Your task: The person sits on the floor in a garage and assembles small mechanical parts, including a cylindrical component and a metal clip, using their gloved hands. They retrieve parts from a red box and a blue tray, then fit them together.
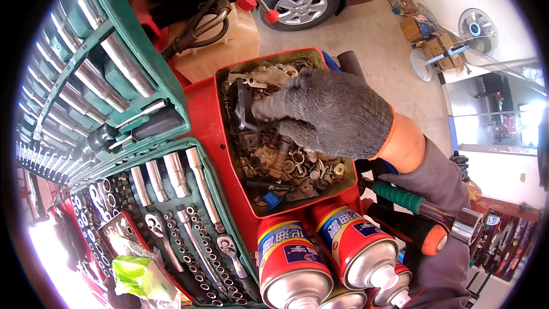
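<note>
One hand in view: right hand (329, 111), grey knit glove, palm down, fingers curled into red tin (229, 154) of nuts/bolts, pinching dark metal bracket (243, 109). Forearm enters from lower right.

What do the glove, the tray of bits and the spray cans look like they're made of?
The glove on the right hand looks like grey knitted fabric, ribbed, with an orange cuff. The tray seems painted sheet metal with a thin, scuffed rim; the parts in it look like dull, rusty metal. The spray cans look like printed metal with shiny domed tops.
</note>
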Demonstrator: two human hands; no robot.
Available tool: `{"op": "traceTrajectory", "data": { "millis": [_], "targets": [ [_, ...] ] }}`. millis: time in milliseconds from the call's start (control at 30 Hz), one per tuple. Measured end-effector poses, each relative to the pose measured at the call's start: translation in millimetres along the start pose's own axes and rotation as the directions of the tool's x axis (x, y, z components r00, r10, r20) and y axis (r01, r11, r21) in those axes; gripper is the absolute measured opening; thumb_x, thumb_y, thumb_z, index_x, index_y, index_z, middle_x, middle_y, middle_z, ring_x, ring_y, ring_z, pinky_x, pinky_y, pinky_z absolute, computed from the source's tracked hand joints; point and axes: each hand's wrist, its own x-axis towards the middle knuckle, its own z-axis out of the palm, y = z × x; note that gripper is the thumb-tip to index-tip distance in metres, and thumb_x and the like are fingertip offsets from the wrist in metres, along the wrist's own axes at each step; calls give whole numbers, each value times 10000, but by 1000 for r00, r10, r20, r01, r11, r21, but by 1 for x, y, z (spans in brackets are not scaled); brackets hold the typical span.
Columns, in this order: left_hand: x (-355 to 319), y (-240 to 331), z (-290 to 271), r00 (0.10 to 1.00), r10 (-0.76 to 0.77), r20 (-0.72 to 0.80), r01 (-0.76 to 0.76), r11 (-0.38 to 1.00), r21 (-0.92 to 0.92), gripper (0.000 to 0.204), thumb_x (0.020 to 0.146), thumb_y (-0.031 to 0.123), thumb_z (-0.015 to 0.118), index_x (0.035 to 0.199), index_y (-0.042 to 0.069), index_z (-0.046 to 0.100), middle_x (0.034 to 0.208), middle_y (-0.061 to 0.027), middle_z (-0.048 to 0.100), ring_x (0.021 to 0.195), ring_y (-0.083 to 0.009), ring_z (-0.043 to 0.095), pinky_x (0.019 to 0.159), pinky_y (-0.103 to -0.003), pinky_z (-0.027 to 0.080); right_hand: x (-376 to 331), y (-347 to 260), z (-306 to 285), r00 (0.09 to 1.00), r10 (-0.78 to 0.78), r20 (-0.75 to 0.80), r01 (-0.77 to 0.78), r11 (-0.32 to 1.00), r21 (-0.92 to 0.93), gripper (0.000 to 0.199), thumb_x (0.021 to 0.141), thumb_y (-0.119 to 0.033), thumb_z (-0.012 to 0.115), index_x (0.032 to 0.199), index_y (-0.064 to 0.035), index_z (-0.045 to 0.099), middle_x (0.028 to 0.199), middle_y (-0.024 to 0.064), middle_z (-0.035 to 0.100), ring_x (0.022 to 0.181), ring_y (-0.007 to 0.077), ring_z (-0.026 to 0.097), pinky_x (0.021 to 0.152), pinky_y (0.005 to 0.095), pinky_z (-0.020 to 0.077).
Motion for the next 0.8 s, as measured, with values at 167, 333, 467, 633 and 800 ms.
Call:
{"op": "traceTrajectory", "data": {
  "millis": [167,333,467,633,800],
  "targets": [
    [24,-21,16,996,-40,81,44,998,-49,209,1002,341,519,985,141,578,712,29,480,608,-135,447,554,-308,377,0,-20,-52,998,63,17,-60,984,-167,231,846,-305,668,1012,-155,720,918,64,698,850,276,675,741,443,529],
    [-3,1,-13,1000,1,-3,-1,1000,-9,210,1002,341,516,984,141,579,704,30,476,594,-131,439,542,-304,370,-14,-15,-50,854,-14,520,-209,906,368,200,863,-310,652,988,-164,706,920,69,697,816,259,682,698,447,532],
    [13,-12,-9,998,-22,53,25,998,-58,211,1003,341,514,983,142,579,698,32,473,583,-128,432,532,-301,364,-20,-38,-62,888,-42,458,78,995,-61,197,839,-213,607,995,-110,668,842,103,658,775,276,679,642,424,545],
    [26,-22,3,994,-25,108,34,996,-83,211,1004,341,512,982,142,579,690,33,469,569,-123,424,519,-297,357,-12,-30,-63,837,127,532,43,954,-297,231,817,-199,618,1031,-124,660,843,93,659,716,275,671,626,412,543],
    [-3,-2,-25,1000,7,13,-6,999,-43,212,1005,341,510,981,142,579,682,35,465,555,-119,416,506,-292,350,-15,-9,-34,981,39,192,-45,999,23,228,866,-249,643,1069,-151,681,874,86,687,771,278,680,693,404,550]
  ]
}}
